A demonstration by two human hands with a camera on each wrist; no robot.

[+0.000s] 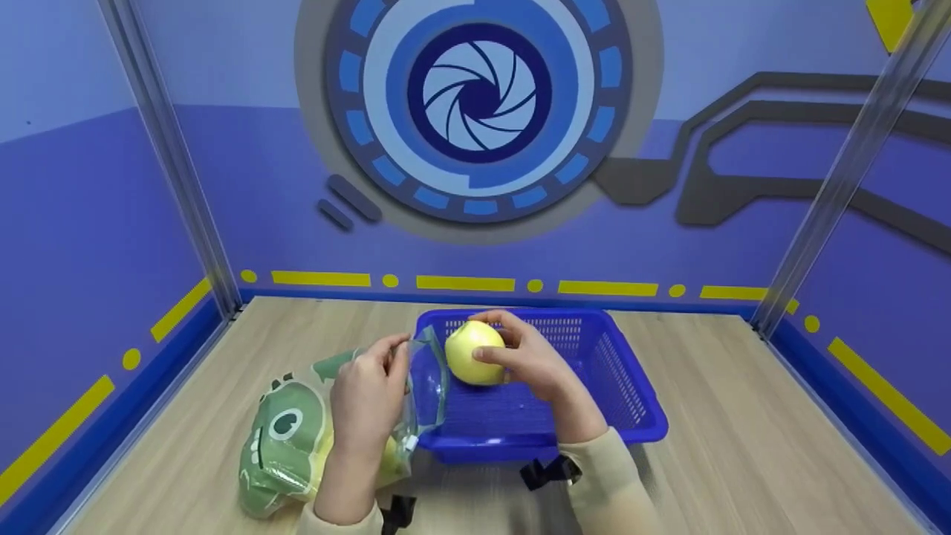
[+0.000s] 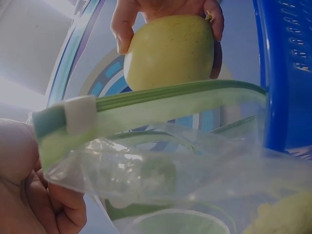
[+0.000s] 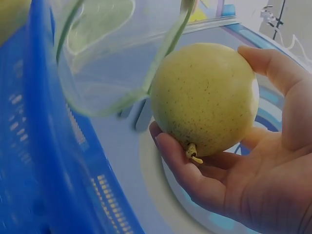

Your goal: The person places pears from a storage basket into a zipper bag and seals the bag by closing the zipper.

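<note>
My right hand grips a round yellow pear over the left part of the blue basket. Thumb and fingers hold it from opposite sides, and its short stem shows in the right wrist view. My left hand pinches the edge of a clear zip bag printed with a green cartoon dinosaur. The bag's mouth gapes toward the pear, with a white slider at one end of the green zip strip. Something yellow shows in the lower part of the bag.
The perforated basket stands on the wooden table, its left rim close to the bag's mouth. Blue printed panels enclose the table at the back and sides. Black wrist mounts sit at both sleeves.
</note>
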